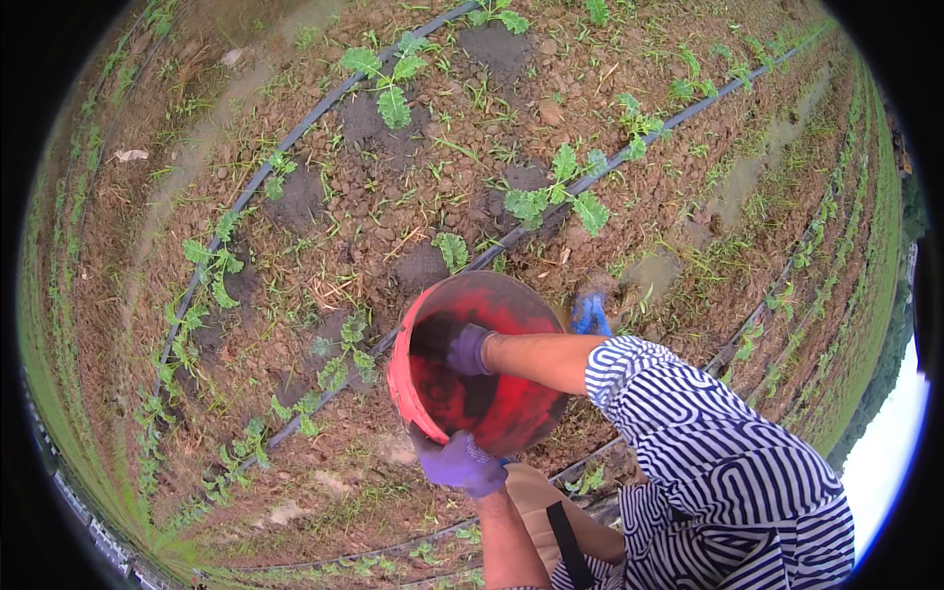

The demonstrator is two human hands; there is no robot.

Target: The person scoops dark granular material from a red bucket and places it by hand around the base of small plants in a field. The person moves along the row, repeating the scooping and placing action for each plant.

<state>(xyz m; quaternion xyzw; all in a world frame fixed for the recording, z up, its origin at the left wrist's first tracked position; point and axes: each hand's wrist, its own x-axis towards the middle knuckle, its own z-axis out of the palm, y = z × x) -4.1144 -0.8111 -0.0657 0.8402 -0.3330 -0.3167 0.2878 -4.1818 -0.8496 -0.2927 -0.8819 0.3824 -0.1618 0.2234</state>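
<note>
A red plastic bucket (487,431) is tilted so that its mouth shows, with dark smears and dark loose material inside. My left hand (461,464), in a purple glove, grips the near lower rim. Inside the bucket is my right hand (470,350), also in a purple glove; its fingers are hidden against the dark material. Just beyond the bucket, a leafy seedling (451,251) grows beside a patch of dark material (420,267) on the brown soil.
Black drip irrigation lines (509,237) run along rows of leafy seedlings (558,193), many with dark patches beside them. A blue item (590,313) lies just right of the bucket, partly blurred. Weeds and clods cover the soil between rows.
</note>
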